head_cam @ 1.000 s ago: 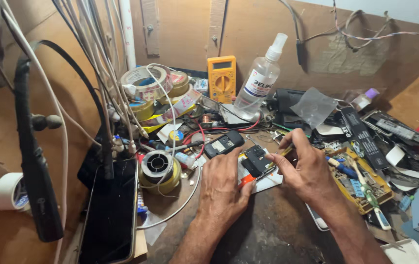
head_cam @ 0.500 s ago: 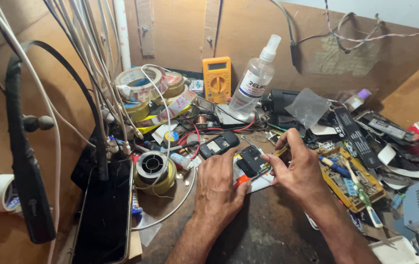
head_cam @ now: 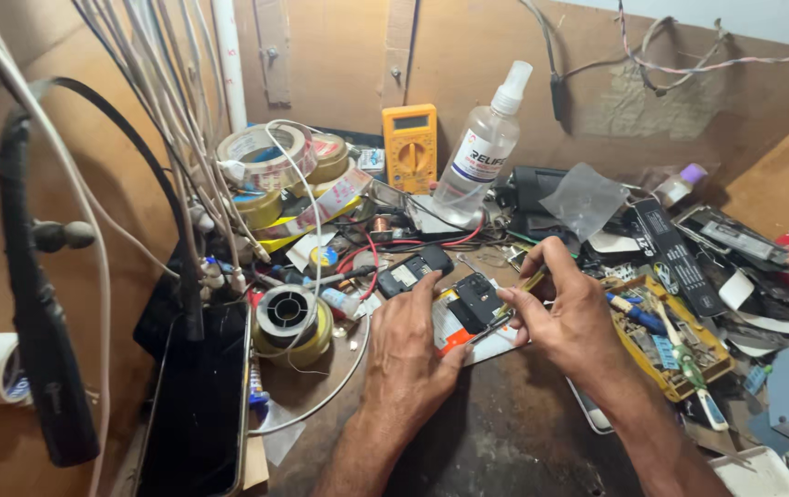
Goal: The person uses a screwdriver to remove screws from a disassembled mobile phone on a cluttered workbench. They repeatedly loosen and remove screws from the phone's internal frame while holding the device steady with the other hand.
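An opened small mobile phone (head_cam: 471, 308) lies on the dark workbench, black inside with an orange edge. My left hand (head_cam: 413, 354) rests flat beside it and pins its left edge with the fingertips. My right hand (head_cam: 568, 317) pinches a thin metal tool (head_cam: 531, 281), whose tip sits at the phone's right side. A second black phone part (head_cam: 413, 271) lies just behind my left hand.
A solder spool (head_cam: 289, 316) and a dark phone (head_cam: 197, 400) lie at the left. Tape rolls (head_cam: 266, 161), a yellow multimeter (head_cam: 410, 145) and a spray bottle (head_cam: 485, 147) stand at the back. A yellow tray (head_cam: 675, 345) of screwdrivers lies right. Cables hang at the left.
The view has shifted slightly. Both hands stay on the opened phone, and my right hand has edged its tool closer to the phone's right side.
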Available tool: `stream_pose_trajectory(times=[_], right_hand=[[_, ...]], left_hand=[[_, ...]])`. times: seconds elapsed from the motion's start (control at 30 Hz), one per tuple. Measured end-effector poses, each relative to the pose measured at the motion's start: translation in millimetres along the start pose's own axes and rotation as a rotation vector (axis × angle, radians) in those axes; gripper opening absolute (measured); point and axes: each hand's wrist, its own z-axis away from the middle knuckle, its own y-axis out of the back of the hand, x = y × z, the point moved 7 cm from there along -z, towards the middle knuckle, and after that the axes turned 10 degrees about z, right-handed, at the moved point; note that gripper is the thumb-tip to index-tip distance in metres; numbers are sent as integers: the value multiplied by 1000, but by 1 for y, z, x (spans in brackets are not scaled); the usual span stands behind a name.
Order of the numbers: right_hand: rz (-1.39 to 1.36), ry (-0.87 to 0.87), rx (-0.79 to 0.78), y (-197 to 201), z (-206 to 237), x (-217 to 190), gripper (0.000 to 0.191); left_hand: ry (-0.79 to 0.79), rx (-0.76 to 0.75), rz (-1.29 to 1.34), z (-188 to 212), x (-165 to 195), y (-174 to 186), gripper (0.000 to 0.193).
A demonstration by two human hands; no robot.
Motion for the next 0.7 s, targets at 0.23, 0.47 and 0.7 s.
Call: stream_pose_trajectory(times=[0.23,0.47,0.7], right_hand=[[163,-61,58,3,5,-7,33],[-40,42,-26,-2,-2,-8,26],[67,-170,40,5,7,1,29]], left_hand=[[-24,7,-5,1,0,0,89],[-9,3,-8,0,0,0,87],[-35,20,-24,-1,3,0,86]])
